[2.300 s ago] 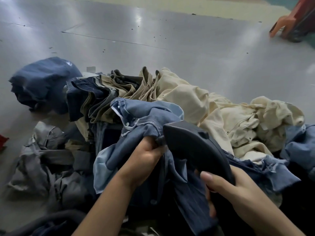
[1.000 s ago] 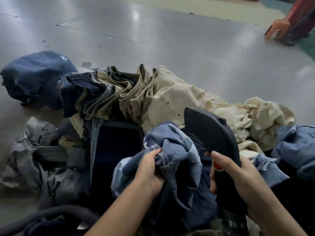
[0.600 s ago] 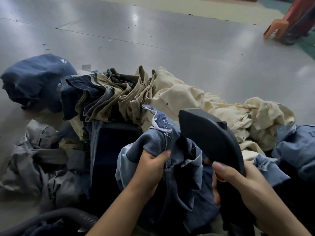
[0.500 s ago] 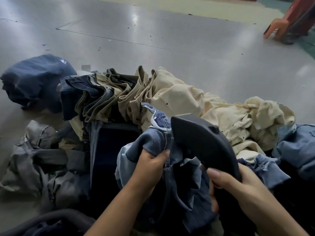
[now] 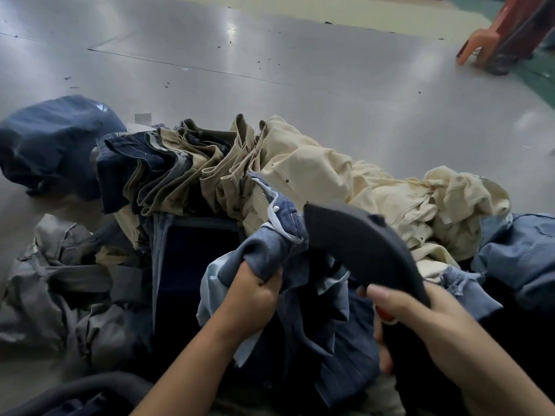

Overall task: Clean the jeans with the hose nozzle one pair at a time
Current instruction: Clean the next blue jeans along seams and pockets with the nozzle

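My left hand [image 5: 255, 298] grips a bunched fold of the blue jeans [image 5: 300, 325], fingers curled tight into the denim. My right hand [image 5: 420, 319] wraps the handle of the dark hose nozzle [image 5: 357, 244], whose head presses against the jeans. Both sit at the near edge of the floor [image 5: 300, 70], before a heap of cream trousers [image 5: 345, 187].

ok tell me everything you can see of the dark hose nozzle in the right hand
The dark grey, matte, plastic-looking hose nozzle is a curved, hooded shell widening towards its far end. It slants up and to the left, its head over the bunched blue denim jeans that the left hand grips. The right hand wraps its narrow lower part, thumb on top beside a small red button. Its opening faces away, unseen.
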Motion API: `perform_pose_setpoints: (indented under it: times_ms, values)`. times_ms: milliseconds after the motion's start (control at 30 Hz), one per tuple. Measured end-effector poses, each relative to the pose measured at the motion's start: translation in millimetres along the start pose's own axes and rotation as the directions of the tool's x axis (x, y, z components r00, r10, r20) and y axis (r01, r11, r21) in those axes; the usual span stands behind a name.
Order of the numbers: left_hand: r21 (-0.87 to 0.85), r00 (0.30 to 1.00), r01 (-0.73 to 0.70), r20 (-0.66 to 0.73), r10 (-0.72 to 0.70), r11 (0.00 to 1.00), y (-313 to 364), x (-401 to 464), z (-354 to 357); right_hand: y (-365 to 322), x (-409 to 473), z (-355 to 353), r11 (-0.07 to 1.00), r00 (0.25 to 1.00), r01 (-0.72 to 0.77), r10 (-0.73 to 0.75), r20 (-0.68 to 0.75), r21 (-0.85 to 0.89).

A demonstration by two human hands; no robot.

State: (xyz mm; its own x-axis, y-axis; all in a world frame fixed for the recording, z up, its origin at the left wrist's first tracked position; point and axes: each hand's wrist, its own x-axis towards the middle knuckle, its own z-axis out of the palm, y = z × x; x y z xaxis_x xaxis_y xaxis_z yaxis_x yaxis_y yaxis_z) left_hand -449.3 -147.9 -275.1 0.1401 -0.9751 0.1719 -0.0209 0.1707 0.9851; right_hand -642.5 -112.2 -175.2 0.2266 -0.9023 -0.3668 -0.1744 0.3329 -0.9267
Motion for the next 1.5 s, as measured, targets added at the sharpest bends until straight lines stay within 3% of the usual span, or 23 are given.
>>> perform_pose_setpoints:
  times_ms: [100,233,400,500,567,767,900,1000,1067,1167,1233,1333,1500]
  values:
    - [0.046,0.999,0.0,0.045,-0.002,0.999,-2,2,-4,-2,-2,7,0.998,0.997,-0.054,0.055,0.061,-0.019]
    - [0.187,0.994,-0.054,0.107,0.034,0.981,-6,-1,-6,-5,5,-11,0.995,0.989,-0.024,0.037,-0.141,0.093]
    - [0.309,0.986,-0.134,0.132,0.097,0.942,-9,5,-14,-3,-3,1,0.995,0.996,-0.092,0.091,0.024,0.032]
    - [0.406,0.978,-0.184,0.169,0.124,0.895,-11,5,-17,-5,10,-5,0.996,0.995,-0.075,0.078,-0.059,0.051]
    - [0.381,0.975,-0.196,0.175,0.138,0.904,-8,4,-17,-12,14,-15,0.993,0.99,-0.057,0.07,-0.119,0.102]
    - [0.379,0.984,-0.15,0.147,0.1,0.913,0,5,-13,-1,6,-1,0.991,0.992,-0.127,0.126,0.013,0.048]
    - [0.141,0.993,0.008,0.112,-0.024,0.99,4,4,-10,-7,22,-10,0.984,0.985,-0.054,0.08,-0.15,0.169]
    - [-0.079,0.983,0.183,0.032,-0.181,0.98,7,6,-9,-2,18,-15,0.961,0.98,-0.03,0.083,-0.18,0.276]
    - [-0.338,0.94,0.338,0.067,-0.336,0.879,10,6,-5,5,13,-14,0.972,0.983,-0.046,0.085,-0.161,0.232]
    - [-0.619,0.843,0.525,0.287,-0.454,0.584,18,9,4,9,9,-6,0.99,0.99,-0.02,0.039,-0.134,0.139]
    - [-0.641,0.797,0.574,0.293,-0.528,0.51,20,12,8,9,7,-1,0.995,0.993,-0.009,0.021,-0.12,0.097]
    - [-0.635,0.731,0.607,0.211,-0.649,0.477,19,16,9,9,6,2,0.999,0.996,-0.005,0.009,-0.092,0.042]
    - [-0.669,0.792,0.517,0.136,-0.596,0.534,18,18,3,6,4,3,0.996,0.999,-0.045,0.044,-0.021,-0.071]
